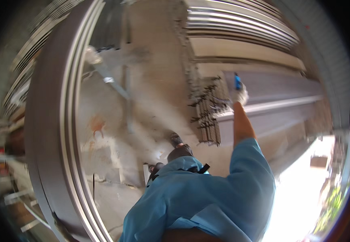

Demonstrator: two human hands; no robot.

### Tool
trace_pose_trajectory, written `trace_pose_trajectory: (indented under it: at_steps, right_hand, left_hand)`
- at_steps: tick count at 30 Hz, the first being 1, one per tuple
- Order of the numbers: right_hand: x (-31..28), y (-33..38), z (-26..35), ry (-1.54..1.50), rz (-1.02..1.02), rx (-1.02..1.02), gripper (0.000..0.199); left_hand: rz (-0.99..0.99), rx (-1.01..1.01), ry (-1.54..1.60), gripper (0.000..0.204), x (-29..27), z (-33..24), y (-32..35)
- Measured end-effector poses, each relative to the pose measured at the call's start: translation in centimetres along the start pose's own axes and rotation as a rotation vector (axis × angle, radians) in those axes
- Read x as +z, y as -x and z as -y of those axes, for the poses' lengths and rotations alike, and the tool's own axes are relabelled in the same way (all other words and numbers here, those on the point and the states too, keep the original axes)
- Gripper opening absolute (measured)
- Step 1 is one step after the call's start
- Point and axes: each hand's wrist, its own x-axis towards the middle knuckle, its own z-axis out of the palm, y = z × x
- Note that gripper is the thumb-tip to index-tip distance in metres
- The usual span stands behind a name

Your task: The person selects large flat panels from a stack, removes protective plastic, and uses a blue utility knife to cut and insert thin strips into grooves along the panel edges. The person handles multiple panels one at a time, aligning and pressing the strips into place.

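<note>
My right arm reaches forward to the right, over a stack of long purplish-grey panels [277,86]. In a pale work glove, my right hand [241,96] is closed round a small blue tool [238,82] with a dark tip pointing away from me. Motion blur hides its exact kind. The hand is over the near end of the stack; whether it touches the panels I cannot tell. Several dark clip-like pieces or ties [209,99] stick out along the panels' ends. My left hand does not show.
Long grey panels with pale ridged edges [58,121] rise along my left. More long profiles [239,20] are stacked at the far right. On the concrete floor [154,80] lie a thin grey strip [129,101] and a rusty stain. Bright daylight enters at the lower right.
</note>
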Motion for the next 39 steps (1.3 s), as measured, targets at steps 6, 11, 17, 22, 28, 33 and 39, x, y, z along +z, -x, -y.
trace_pose_trajectory:
  at_steps: [6, 11, 17, 22, 28, 33, 39]
  right_hand:
    - [0.9, -1.2, -0.5, 0.222, 0.047, -0.104, 0.049]
    - [0.9, 3.8, 4.7, -0.111, -0.031, -0.457, 0.051]
    - [-1.7, 30.4, 16.0, -0.974, 1.152, -0.468, 0.027]
    - [-10.9, 50.1, 22.2, -1.014, 1.848, -0.688, 0.052]
    - [-15.5, 57.9, 25.4, -1.04, 1.789, -0.528, 0.049]
    - [-16.5, 58.7, 26.0, -1.01, 1.734, -0.565, 0.045]
    - [-16.8, 58.9, 26.2, -1.004, 1.719, -0.555, 0.043]
  left_hand:
    - [-0.11, -0.145, -0.002, 0.071, 1.2, -0.5, 3.5]
    - [-0.083, -0.012, 0.001, 0.068, 0.9, -4.1, 5.4]
    - [-0.054, 0.064, 0.046, 0.065, 0.5, -6.9, 6.3]
    - [0.107, 0.01, 0.1, 0.057, -0.1, -8.6, 6.4]
    - [0.177, 0.044, 0.556, 0.055, 0.1, -9.9, 7.2]
    - [0.121, 0.082, 0.472, 0.051, 0.0, -9.9, 6.7]
    - [0.152, 0.087, 0.403, 0.05, -0.9, -10.7, 7.9]
